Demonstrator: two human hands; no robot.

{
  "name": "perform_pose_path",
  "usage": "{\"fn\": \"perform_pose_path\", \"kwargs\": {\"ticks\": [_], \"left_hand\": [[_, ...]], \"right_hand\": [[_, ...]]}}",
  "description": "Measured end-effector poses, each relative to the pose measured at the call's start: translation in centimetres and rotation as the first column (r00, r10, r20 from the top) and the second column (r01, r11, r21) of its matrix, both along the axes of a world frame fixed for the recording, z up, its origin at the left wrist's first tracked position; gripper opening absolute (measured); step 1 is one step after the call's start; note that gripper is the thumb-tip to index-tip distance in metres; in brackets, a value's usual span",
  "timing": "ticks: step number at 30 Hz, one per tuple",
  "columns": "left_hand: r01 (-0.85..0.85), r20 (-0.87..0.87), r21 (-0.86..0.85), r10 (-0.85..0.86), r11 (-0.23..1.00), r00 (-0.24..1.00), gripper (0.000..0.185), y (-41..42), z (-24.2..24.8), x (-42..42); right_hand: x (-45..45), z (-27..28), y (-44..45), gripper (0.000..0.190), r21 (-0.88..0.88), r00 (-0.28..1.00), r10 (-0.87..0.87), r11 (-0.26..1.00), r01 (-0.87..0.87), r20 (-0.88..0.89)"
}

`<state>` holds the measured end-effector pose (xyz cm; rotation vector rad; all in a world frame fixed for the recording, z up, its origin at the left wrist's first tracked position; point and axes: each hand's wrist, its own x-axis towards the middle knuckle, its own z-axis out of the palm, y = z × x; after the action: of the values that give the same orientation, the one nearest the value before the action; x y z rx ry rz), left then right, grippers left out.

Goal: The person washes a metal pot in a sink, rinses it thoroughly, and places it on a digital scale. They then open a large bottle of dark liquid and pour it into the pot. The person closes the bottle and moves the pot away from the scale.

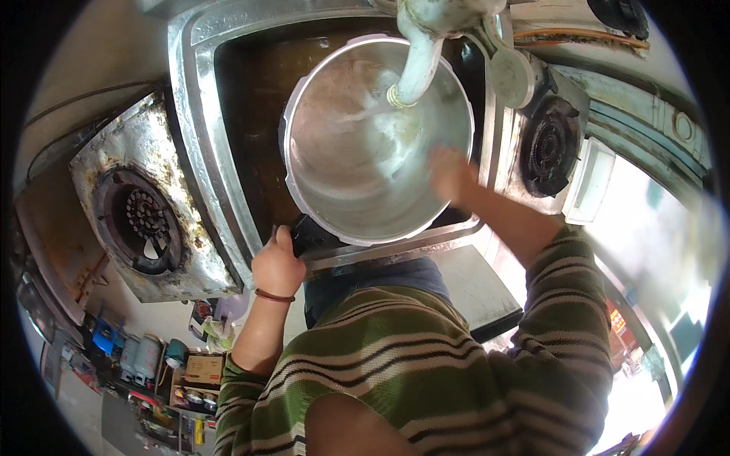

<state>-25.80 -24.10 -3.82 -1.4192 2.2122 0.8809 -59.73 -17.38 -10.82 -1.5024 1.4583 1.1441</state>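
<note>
A large round metal pot (342, 188), likely a pressure cooker body, sits tilted in a dark sink basin (251, 137). Its open mouth faces me, and the inner wall looks wet and shiny. My left hand (278, 263) is closed around the black handle (308, 232) at the pot's lower left. Blurred by motion, my right hand (453, 175) is at the right inner side of the pot, near the rim; whether it holds anything is unclear. Over the pot hangs a pale tap (419, 71), its spout pointing into the mouth.
A metal sink rim (208, 114) frames the basin. To the left stands a rusty gas burner (145, 219); another burner (546, 148) is at the right, beside a white plastic container (590, 179). Gas cylinders (147, 359) and a cardboard box (204, 369) stand at the lower left.
</note>
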Motion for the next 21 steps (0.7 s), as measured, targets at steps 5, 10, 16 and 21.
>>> {"fn": "perform_pose_path", "kwargs": {"ticks": [5,10,16,21], "left_hand": [[-0.043,-0.008,0.0,0.043,0.999,0.999,0.038,0.0,0.3,-0.3],[-0.078,-0.005,0.001,0.078,0.997,0.997,0.034,0.9,-0.4,-0.9],[-0.021,-0.05,0.031,0.023,0.999,0.999,0.036,0.3,-0.6,-0.4],[0.101,-0.156,0.051,-0.092,0.994,0.983,0.041,-0.5,-0.8,-0.8]], "right_hand": [[-2.9,-4.9,2.1,0.028,-0.628,0.968,0.236,0.767,-0.128,0.091],[13.4,-1.4,1.2,0.04,0.411,0.174,-0.781,0.488,0.77,0.6],[2.9,-8.4,3.2,0.024,-0.095,0.978,-0.012,0.995,0.032,0.207],[-0.9,-17.4,-8.1,0.038,-0.543,0.72,-0.669,0.541,0.642,0.185]]}}
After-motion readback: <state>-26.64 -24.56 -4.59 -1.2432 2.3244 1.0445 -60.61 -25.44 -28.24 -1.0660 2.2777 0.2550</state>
